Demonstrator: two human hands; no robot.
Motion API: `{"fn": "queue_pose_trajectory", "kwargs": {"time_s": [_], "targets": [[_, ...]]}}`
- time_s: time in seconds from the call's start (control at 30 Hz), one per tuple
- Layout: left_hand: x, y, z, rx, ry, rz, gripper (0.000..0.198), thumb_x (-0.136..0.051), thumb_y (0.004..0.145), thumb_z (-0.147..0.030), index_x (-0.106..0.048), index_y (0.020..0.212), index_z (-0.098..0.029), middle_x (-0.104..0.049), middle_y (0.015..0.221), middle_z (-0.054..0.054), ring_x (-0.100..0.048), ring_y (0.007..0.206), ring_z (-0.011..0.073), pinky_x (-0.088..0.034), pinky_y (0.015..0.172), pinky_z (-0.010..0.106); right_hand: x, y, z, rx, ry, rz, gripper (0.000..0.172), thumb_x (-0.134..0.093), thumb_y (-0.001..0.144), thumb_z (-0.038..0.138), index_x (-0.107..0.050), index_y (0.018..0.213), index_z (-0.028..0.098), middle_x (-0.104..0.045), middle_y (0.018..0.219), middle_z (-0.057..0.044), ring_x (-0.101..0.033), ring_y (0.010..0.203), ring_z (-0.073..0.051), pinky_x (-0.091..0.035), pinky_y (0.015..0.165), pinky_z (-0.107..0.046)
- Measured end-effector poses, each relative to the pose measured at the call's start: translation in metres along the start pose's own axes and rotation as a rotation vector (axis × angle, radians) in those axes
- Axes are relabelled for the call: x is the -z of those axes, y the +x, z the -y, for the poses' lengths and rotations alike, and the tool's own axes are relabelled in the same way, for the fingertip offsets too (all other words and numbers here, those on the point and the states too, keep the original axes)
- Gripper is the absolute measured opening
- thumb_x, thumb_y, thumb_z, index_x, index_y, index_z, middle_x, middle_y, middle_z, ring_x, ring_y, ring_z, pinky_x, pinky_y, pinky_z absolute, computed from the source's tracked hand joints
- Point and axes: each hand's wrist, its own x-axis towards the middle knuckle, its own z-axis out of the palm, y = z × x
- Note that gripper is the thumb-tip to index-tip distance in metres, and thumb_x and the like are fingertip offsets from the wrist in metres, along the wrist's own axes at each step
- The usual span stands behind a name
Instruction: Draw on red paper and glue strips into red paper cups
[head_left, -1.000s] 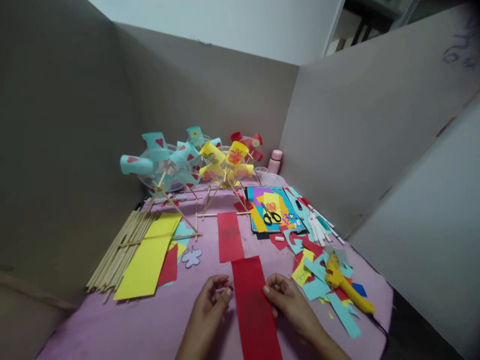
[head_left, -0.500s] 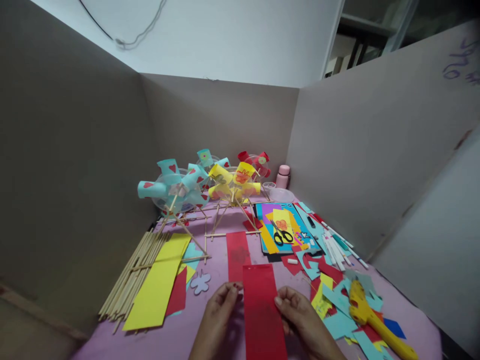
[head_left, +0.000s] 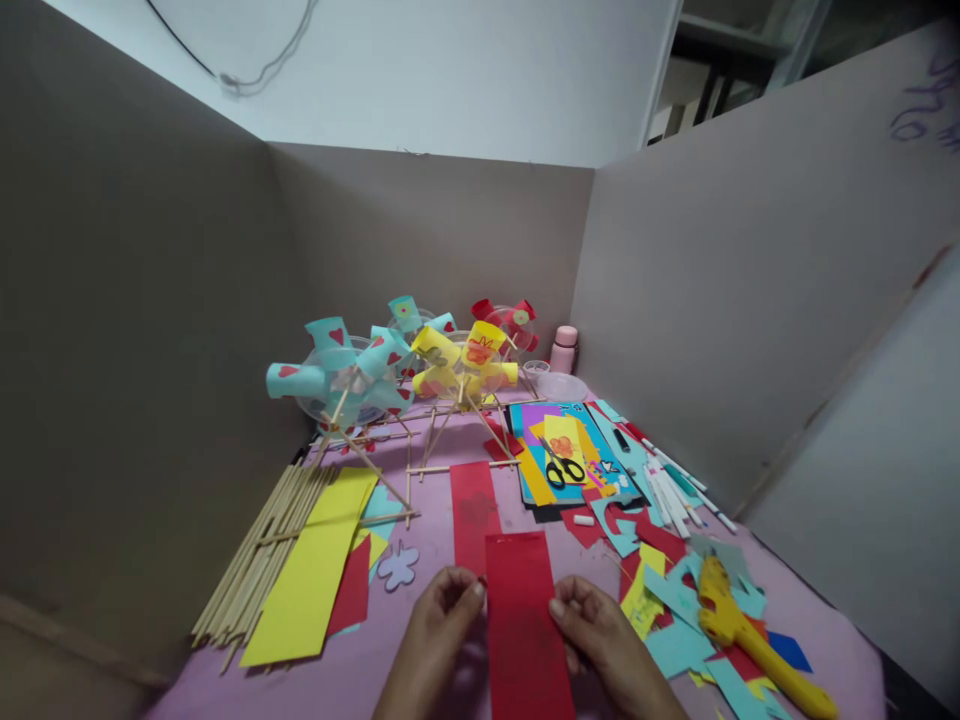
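Observation:
A long red paper strip (head_left: 525, 610) is held upright in front of me, its lower end running out of view. My right hand (head_left: 596, 625) pinches its right edge between thumb and fingers. On the opposite edge, my left hand (head_left: 448, 615) is closed with thumb and index finger together at the paper. Behind it, another red strip (head_left: 474, 505) lies flat on the pink tablecloth (head_left: 412, 640). To the left of my left hand is a pale purple flower cutout (head_left: 398, 566).
Yellow paper (head_left: 311, 580) and bundled wooden sticks (head_left: 255, 560) lie left. Paper pinwheels on stick frames, including a yellow one (head_left: 461, 365), stand behind. Scissors (head_left: 562, 467) rest on coloured sheets. A yellow glue gun (head_left: 739, 630), scraps and white markers (head_left: 667, 500) are right. Grey partitions (head_left: 435, 230) enclose the table.
My left fingers have shifted slightly at the strip's left edge, the thumb now closer to it. The right hand stays put. The view has moved a little.

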Motion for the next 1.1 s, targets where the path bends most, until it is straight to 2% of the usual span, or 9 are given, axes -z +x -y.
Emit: {"fn": "queue_pose_trajectory", "kwargs": {"time_s": [0.17,0.3,0.53,0.7,0.83,0.9,0.97,1.03,1.1], "targets": [[-0.015,0.001,0.020,0.078,-0.159,0.154,0.033,-0.085,0.056,-0.038,-0.065,0.071,-0.016,-0.067,0.062,0.003,-0.064,0.059,0.0182,-0.049,0.062,0.030,-0.008,-0.004,0.004,0.011,-0.012,0.045,0.052,-0.077,0.058,0.061,-0.048,0.068,0.018,-0.048,0.044,0.011,-0.037,0.032,-0.002,-0.024,0.038,-0.015],[-0.016,-0.001,0.021,0.130,-0.256,0.255,0.036,-0.087,0.054,-0.036,-0.067,0.073,-0.014,-0.069,0.063,0.005,-0.067,0.063,0.0220,-0.049,0.067,0.033,-0.010,-0.008,0.007,0.029,-0.035,0.050,0.052,-0.075,0.061,0.061,-0.047,0.068,0.018,-0.047,0.046,0.010,-0.037,0.034,-0.002,-0.026,0.040,-0.016],[-0.013,-0.007,0.000,0.056,-0.032,0.094,0.041,-0.078,0.059,-0.054,-0.065,0.067,-0.016,-0.065,0.061,0.003,-0.063,0.062,0.0190,-0.048,0.060,0.027,-0.011,-0.009,0.013,0.063,-0.080,-0.005,0.052,-0.074,0.060,0.063,-0.048,0.067,0.018,-0.044,0.049,0.010,-0.037,0.036,-0.003,-0.025,0.040,-0.017],[-0.013,-0.006,-0.009,0.002,0.061,0.059,0.039,-0.077,0.061,-0.053,-0.064,0.068,-0.017,-0.063,0.062,0.000,-0.057,0.055,0.0146,-0.046,0.057,0.025,-0.013,-0.008,0.014,0.083,-0.094,0.029,0.049,-0.073,0.064,0.061,-0.050,0.070,0.018,-0.046,0.049,0.010,-0.041,0.037,-0.004,-0.026,0.041,-0.017],[-0.009,-0.008,-0.023,-0.084,0.117,0.027,0.031,-0.074,0.068,-0.046,-0.064,0.067,-0.018,-0.063,0.065,-0.001,-0.056,0.065,0.0156,-0.045,0.066,0.025,-0.003,-0.009,0.004,0.106,-0.083,-0.081,0.050,-0.069,0.065,0.065,-0.052,0.069,0.018,-0.053,0.055,0.008,-0.043,0.035,-0.002,-0.026,0.039,-0.016],[-0.007,-0.009,-0.033,-0.160,0.159,-0.016,0.029,-0.071,0.070,-0.046,-0.064,0.067,-0.019,-0.064,0.068,-0.001,-0.056,0.071,0.0168,-0.044,0.071,0.024,0.003,-0.011,-0.007,0.014,-0.070,-0.100,0.055,-0.061,0.066,0.072,-0.053,0.063,0.018,-0.052,0.046,0.007,-0.037,0.030,-0.003,-0.020,0.035,-0.016],[-0.007,-0.012,-0.044,-0.203,0.187,-0.032,0.028,-0.071,0.070,-0.047,-0.064,0.067,-0.019,-0.064,0.069,-0.001,-0.055,0.072,0.0175,-0.043,0.071,0.024,0.005,-0.012,-0.020,-0.161,-0.106,-0.025,0.065,-0.053,0.065,0.079,-0.056,0.054,0.016,-0.048,0.035,0.004,-0.035,0.028,-0.004,-0.017,0.034,-0.015],[-0.010,-0.017,-0.053,-0.206,0.205,-0.008,0.028,-0.072,0.069,-0.047,-0.065,0.067,-0.020,-0.064,0.068,-0.001,-0.055,0.072,0.0179,-0.044,0.070,0.024,0.002,-0.012,-0.031,-0.325,-0.096,0.064,0.072,-0.050,0.064,0.082,-0.060,0.047,0.013,-0.047,0.033,0.001,-0.037,0.030,-0.003,-0.017,0.035,-0.014],[-0.014,-0.023,-0.061,-0.176,0.218,0.031,0.028,-0.072,0.068,-0.047,-0.066,0.067,-0.020,-0.064,0.066,-0.001,-0.055,0.072,0.0187,-0.044,0.070,0.025,-0.008,-0.011,-0.036,-0.419,0.046,0.122,0.074,-0.048,0.064,0.082,-0.065,0.049,0.011,-0.051,0.037,-0.001,-0.041,0.032,-0.004,-0.023,0.036,-0.014]]}}
